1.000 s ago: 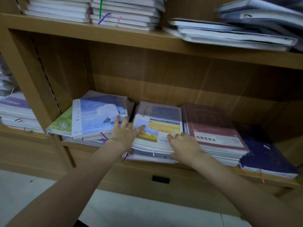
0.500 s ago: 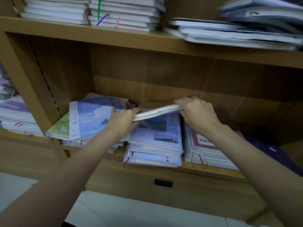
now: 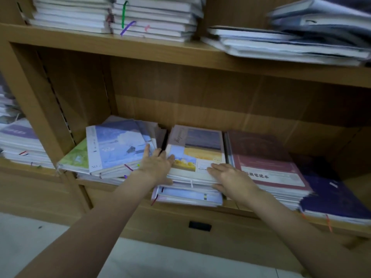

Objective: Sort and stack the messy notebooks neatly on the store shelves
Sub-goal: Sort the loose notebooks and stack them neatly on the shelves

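Observation:
On the lower shelf (image 3: 339, 227) sits a middle stack of notebooks (image 3: 188, 195), topped by a notebook with a yellow field picture (image 3: 200, 149). My left hand (image 3: 158, 165) lies with spread, straight fingers against that top notebook's front left corner, between this stack and the left one. My right hand (image 3: 230, 177) rests flat on its front right corner. To the left is a messy, fanned pile with a blue sky notebook (image 3: 116, 145) on top and a green one (image 3: 76, 157) sticking out.
A maroon notebook stack (image 3: 265, 157) and a dark blue stack (image 3: 331, 197) stand to the right. The upper shelf (image 3: 140, 49) carries white stacks (image 3: 154, 19) and a skewed pile (image 3: 291, 45). More notebooks (image 3: 18, 145) fill the bay at the left. Pale floor lies below.
Half a second ago both hands held the top notebook raised above the middle stack. It now lies flat on that stack again, with both hands at its front corners.

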Tool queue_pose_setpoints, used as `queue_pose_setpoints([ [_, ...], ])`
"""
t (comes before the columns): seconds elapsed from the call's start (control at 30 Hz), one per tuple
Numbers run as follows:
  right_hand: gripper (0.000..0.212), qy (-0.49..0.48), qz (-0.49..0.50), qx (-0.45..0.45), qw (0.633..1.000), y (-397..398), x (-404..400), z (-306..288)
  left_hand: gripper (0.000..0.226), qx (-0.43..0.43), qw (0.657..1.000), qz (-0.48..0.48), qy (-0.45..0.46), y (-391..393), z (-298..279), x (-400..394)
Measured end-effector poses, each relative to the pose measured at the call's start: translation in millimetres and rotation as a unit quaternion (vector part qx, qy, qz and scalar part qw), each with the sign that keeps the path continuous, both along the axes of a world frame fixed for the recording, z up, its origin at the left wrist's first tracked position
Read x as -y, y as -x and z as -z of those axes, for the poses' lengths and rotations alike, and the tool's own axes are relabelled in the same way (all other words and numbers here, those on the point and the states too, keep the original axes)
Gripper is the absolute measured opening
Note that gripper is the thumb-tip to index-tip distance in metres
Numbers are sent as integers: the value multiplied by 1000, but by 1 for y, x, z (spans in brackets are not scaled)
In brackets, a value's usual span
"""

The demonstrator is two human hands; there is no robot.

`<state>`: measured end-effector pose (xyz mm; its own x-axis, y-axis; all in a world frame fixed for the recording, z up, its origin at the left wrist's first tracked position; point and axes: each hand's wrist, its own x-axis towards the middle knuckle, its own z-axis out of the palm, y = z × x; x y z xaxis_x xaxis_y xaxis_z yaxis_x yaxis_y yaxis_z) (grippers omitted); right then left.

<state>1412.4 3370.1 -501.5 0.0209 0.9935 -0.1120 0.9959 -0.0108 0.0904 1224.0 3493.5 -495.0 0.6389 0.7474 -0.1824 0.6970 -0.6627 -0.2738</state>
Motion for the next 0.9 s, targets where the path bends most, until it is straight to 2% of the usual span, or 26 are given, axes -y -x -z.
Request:
queue_pose_setpoints([
  [0.07,52,-3,7,-26,1000,-2,1,-7,73,14,1000,2,9,-1,-5,6],
  [0.17,53,-62,30,-92,993,-10,10,-19,57,62,998,25,-8,0,-15,21],
  [0.27,57,-153,36,-125,980,-18,32,-50,45,177,979,69,-72,-1,-35,38],
  [0.33,53,-248,50,-134,958,-22,56,-85,35,330,926,147,-110,-8,-59,53],
  [0.4,43,-389,34,-117,913,-23,89,-127,30,468,838,231,-160,-17,-89,71],
  [0.5,29,-553,-10,-43,832,-31,137,-184,29,579,728,291,-222,-35,-143,103],
  [0.57,28,-593,-4,-6,805,-40,158,-218,25,618,684,307,-237,-48,-178,120],
  [0.7,24,-617,44,20,786,-62,178,-268,26,639,666,309,-228,-83,-222,130],
  [0.9,27,-573,119,9,811,-99,192,-304,26,616,684,322,-220,-120,-259,126],
])
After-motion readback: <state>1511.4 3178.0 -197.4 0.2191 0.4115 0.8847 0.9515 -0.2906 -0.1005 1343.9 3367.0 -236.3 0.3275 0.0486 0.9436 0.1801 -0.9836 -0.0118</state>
